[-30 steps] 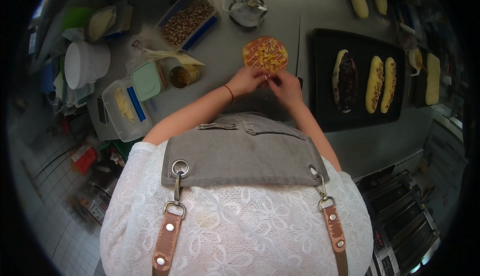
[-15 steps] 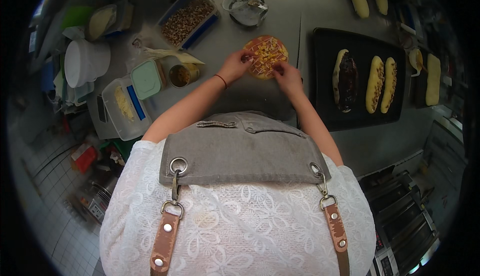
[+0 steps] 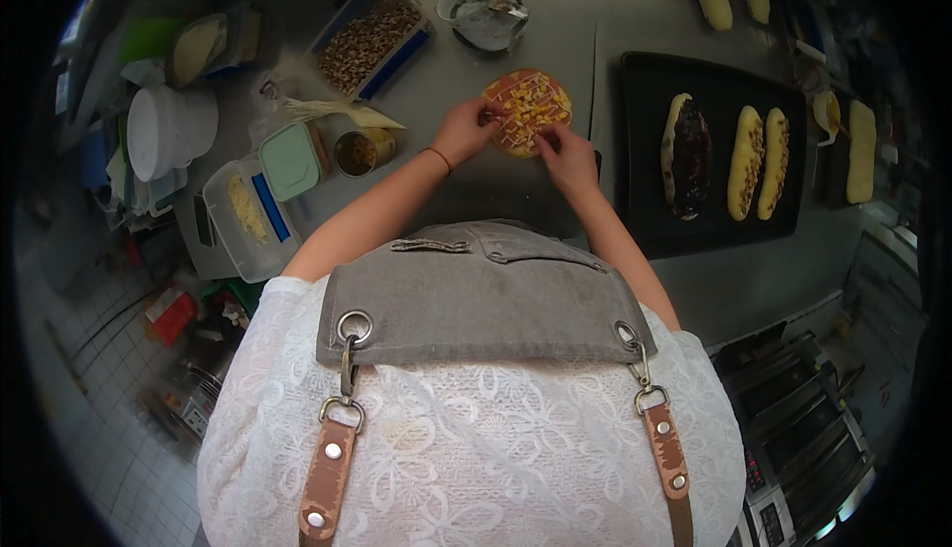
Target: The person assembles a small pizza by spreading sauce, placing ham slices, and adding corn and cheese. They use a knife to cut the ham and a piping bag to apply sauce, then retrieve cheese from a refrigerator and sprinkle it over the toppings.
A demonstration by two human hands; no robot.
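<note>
A small round pizza [image 3: 548, 116] lies on the metal worktop, topped with yellow corn-like bits and thin pale sauce lines over a reddish-orange base. At its left side, my left hand [image 3: 467, 131] has thumb and fingers drawn together over the toppings. My right hand [image 3: 570, 160] pinches at the lower edge of the pizza. Whatever sits between the fingertips of either hand is too small to make out. Left of my left forearm stands an open tin [image 3: 357, 153] with yellowish bits inside.
Beyond my left hand are a tub of chopped brown pieces [image 3: 367, 46] and a clear jug [image 3: 481, 13]. A green-lidded box [image 3: 291, 162] and a tub of pale shreds [image 3: 236, 240] stand left. To the right, a black tray [image 3: 719, 240] holds long breads.
My right hand has shifted slightly left along the pizza's lower edge. My left hand stays nearly in place at the left side.
</note>
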